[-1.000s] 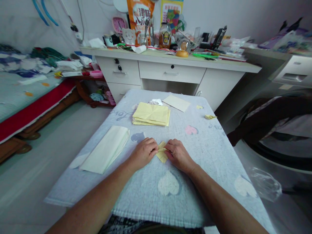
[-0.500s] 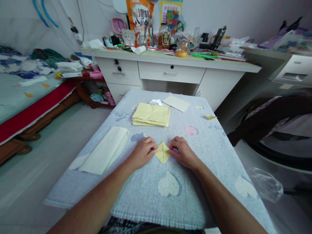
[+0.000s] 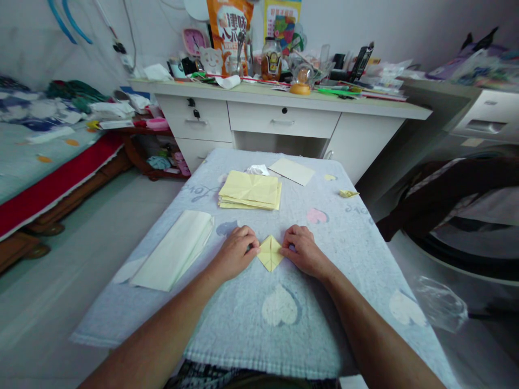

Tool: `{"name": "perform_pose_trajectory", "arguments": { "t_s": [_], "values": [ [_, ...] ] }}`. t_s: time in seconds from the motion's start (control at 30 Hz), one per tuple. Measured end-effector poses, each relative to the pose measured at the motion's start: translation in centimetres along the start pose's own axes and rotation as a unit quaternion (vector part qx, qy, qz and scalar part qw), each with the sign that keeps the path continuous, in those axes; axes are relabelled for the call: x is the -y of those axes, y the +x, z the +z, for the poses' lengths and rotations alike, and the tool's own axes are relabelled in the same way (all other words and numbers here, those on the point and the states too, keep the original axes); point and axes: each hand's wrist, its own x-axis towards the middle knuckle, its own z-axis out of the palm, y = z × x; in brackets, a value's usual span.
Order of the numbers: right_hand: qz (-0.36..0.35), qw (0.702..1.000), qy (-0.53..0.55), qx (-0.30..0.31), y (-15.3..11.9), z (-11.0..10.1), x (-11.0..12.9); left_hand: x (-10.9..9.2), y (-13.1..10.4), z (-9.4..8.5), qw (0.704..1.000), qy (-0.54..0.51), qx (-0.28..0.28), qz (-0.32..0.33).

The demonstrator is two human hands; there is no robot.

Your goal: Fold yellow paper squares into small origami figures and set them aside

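Note:
A small yellow piece of folded paper, diamond-shaped with a crease down its middle, lies on the cloth-covered table in front of me. My left hand pinches its left corner between thumb and fingers. At the opposite corner, my right hand is closed in the same kind of pinch. Beyond my hands sits a stack of yellow paper sheets, the top one showing creases. A folded bundle of pale paper rests to the left of my left arm.
Toward the far edge of the tablecloth lie a cream card and a crumpled white tissue. A small folded yellow paper piece is at the right edge. Behind stands a cluttered white desk; a washing machine is on the right.
The whole view has shifted slightly. Both hands keep their hold on the folded paper's corners, and its shape looks the same.

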Motion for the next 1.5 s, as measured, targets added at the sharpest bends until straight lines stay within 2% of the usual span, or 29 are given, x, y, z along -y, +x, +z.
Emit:
{"name": "perform_pose_trajectory", "arguments": {
  "t_s": [0.47,0.93,1.17,1.33,1.43,1.5],
  "values": [
    [0.043,0.997,-0.06,-0.026,0.3,0.9,0.7,-0.5,-0.1,1.2,0.991,0.125,-0.03,-0.022],
    [0.051,0.995,-0.083,-0.032,0.2,1.2,0.8,-0.8,0.0,1.2,0.985,0.161,-0.035,-0.049],
    [0.048,0.995,-0.075,-0.038,0.1,1.3,0.7,-0.6,-0.1,1.3,0.985,0.158,-0.042,-0.05],
    [0.046,0.996,-0.073,-0.037,0.2,1.3,0.6,0.1,0.0,-0.1,0.991,0.107,-0.069,-0.035],
    [0.046,0.995,-0.075,-0.037,0.3,1.3,0.5,-0.3,0.1,-0.7,0.994,0.055,-0.091,0.002],
    [0.044,0.995,-0.077,-0.036,0.3,1.3,0.4,-1.0,0.1,-0.5,0.995,0.041,-0.074,0.045]
  ]
}}
